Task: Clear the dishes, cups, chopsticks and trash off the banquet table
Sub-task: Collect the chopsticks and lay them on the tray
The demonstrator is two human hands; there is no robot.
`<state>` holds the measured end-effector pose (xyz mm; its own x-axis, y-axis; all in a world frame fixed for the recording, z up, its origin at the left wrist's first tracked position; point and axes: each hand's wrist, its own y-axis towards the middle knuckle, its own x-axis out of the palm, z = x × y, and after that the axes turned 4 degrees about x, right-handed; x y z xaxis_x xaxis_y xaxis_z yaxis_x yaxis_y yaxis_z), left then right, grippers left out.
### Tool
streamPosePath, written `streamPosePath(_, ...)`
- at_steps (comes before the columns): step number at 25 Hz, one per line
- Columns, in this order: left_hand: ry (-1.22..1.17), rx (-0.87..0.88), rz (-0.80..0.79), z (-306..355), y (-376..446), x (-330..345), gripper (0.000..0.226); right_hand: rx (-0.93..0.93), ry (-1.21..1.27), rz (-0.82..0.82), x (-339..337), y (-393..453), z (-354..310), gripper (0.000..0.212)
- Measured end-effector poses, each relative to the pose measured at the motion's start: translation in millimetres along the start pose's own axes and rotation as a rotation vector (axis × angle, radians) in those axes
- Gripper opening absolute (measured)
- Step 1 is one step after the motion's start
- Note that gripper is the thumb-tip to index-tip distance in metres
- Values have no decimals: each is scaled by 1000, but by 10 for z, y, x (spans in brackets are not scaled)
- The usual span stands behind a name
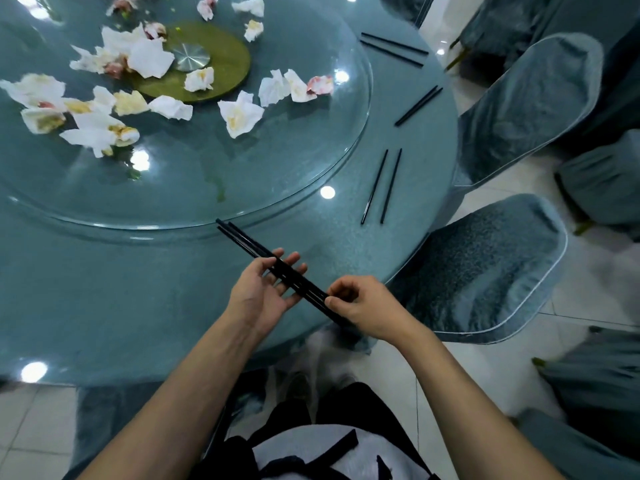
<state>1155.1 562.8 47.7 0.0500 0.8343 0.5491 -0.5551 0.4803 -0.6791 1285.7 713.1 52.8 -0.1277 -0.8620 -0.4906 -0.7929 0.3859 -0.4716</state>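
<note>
A bundle of black chopsticks slants over the near edge of the round teal table. My right hand pinches the bundle's near end. My left hand lies under its middle, palm up, thumb over the sticks and fingers nearly straight. Three more chopstick pairs lie on the table's right side: one nearest, one further back, one at the far edge. Several crumpled, stained tissues are scattered on the glass turntable.
A green mat with a metal hub sits at the turntable's centre. Chairs in teal covers stand close along the table's right side. White tiled floor shows below and to the right.
</note>
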Motion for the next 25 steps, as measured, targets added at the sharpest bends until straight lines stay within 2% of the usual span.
streamPosePath(3,-31,-4,4,-5,47,38,22,-3,-33,33,-54,6,-4,8)
streamPosePath(9,-72,3,10,15,192,134,23,24,106,97,-308,208,78,19)
streamPosePath(14,-74,33,10,62,364,296,23,96,38,276,-679,675,297,14)
streamPosePath(18,-79,35,2,58,526,540,24,128,-31,355,-984,1076,456,8)
streamPosePath(20,-83,34,3,40,620,675,24,124,-67,340,-1117,1275,530,11)
streamPosePath(25,-107,31,-1,-54,810,877,27,185,-239,221,-1300,1696,685,41)
